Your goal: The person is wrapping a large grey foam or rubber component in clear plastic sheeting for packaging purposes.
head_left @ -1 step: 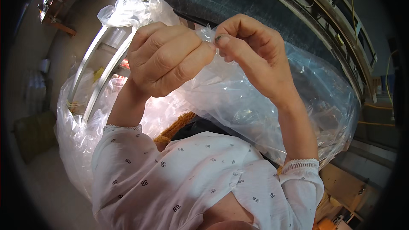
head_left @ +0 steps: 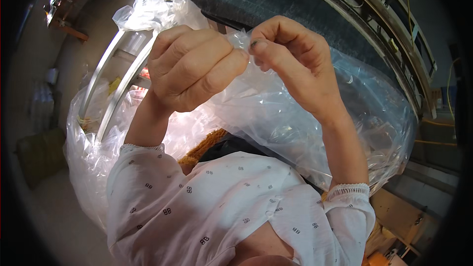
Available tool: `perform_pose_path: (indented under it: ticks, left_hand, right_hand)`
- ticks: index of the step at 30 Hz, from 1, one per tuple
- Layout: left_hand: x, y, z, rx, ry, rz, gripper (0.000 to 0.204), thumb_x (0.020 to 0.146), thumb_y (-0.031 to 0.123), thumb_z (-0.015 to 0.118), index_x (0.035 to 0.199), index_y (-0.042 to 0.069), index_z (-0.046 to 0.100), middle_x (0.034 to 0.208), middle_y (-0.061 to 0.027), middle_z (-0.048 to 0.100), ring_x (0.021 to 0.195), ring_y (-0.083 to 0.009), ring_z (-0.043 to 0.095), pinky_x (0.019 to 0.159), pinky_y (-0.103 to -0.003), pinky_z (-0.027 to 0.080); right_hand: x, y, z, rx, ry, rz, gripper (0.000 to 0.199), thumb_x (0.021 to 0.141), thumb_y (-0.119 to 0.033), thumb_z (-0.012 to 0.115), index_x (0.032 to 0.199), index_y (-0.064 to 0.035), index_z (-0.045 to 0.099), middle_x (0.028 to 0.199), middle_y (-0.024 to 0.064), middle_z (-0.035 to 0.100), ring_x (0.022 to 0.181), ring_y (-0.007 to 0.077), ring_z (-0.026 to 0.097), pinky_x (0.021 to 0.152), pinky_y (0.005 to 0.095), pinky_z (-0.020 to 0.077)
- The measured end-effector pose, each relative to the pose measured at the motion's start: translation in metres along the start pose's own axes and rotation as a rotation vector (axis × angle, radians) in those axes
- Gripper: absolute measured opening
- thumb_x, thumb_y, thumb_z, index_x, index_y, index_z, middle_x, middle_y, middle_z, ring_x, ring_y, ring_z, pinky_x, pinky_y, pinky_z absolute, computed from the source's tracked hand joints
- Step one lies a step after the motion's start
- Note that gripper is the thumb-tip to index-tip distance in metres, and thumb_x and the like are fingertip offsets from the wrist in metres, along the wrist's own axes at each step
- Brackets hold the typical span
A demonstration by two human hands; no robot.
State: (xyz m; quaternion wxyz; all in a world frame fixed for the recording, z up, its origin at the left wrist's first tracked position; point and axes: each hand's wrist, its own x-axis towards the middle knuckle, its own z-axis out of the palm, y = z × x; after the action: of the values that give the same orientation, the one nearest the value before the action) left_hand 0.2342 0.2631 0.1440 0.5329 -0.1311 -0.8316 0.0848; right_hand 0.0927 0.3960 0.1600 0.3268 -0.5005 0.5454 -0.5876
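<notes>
While pale metal rails (head_left: 118,83) curve at far left, the left hand (head_left: 197,69) clenches a gathered tuft of clear plastic film (head_left: 290,111). Just beside it, the right hand (head_left: 298,64) pinches the same tuft, thumb against forefinger, neither hand nearer. Crumpled, the film spreads below both toward lower right, its long axis unclear.

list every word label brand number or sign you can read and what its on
White fabric shirt: small dark paired characters, repeated all over; not copied out here.
Clear crinkled plastic sheeting: no lettering visible.
Elsewhere: anything written is too small or blurred to read.
</notes>
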Motion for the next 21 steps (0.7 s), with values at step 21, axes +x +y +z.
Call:
perform_pose_path:
  ticks: [21]
  left_hand:
    - [-0.008,-0.006,0.015,-0.047,0.121,-0.007,0.032,0.059,0.001,0.068,0.088,0.01,0.056,0.089,-0.0022,0.053,0.075,-0.0182,0.054,0.067,-0.027,0.041]
  right_hand:
    - [0.0,0.011,-0.006,0.434,-0.027,-0.007,0.014,0.086,-0.015,0.052,0.082,-0.0016,0.054,0.073,-0.0003,0.051,0.07,0.0072,0.047,0.066,0.0208,0.0399]
